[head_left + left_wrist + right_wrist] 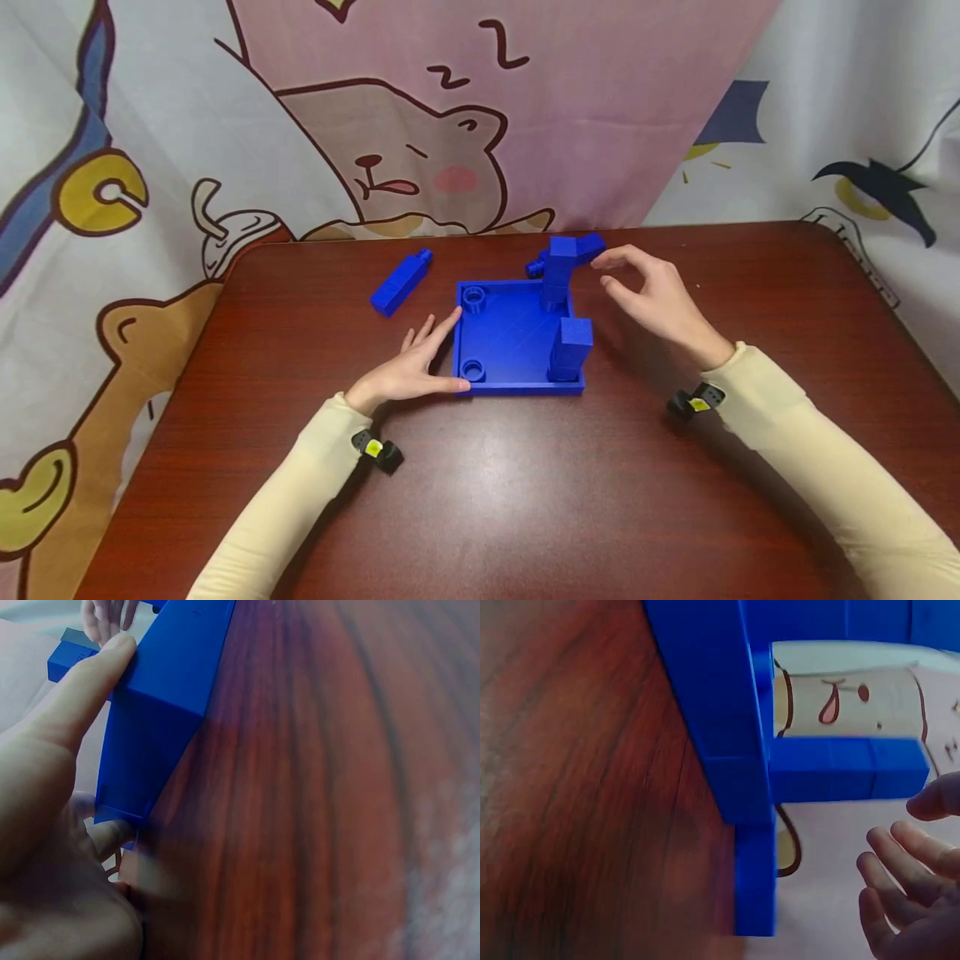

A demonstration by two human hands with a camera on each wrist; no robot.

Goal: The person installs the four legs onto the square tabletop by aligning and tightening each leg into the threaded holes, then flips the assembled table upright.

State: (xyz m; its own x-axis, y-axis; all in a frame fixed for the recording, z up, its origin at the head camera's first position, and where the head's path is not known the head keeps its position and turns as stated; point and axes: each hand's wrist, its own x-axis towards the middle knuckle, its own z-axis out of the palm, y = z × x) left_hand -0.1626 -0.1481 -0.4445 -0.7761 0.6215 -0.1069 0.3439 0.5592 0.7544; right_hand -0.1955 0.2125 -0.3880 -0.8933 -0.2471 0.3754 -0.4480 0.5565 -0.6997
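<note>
A square blue tray [510, 333] with raised edges lies on the table. Two blue posts stand upright at its right corners: the front post [572, 348] and the back post [558, 271]. Round sockets show at the left corners, one a back socket [473, 299], the other a front socket [472, 370]. My left hand [408, 371] touches the tray's left side, fingers spread, thumb [97, 686] at the front corner. Beside the back post, my right hand [656, 300] hovers with loosely bent fingers and holds nothing; the right wrist view shows its fingers [907, 877] apart from the post.
One loose blue post [401, 283] with a threaded end lies left of the tray. Another loose post [590, 247] lies behind the back post, partly hidden by it. A printed curtain [600, 125] hangs behind the brown table [510, 500].
</note>
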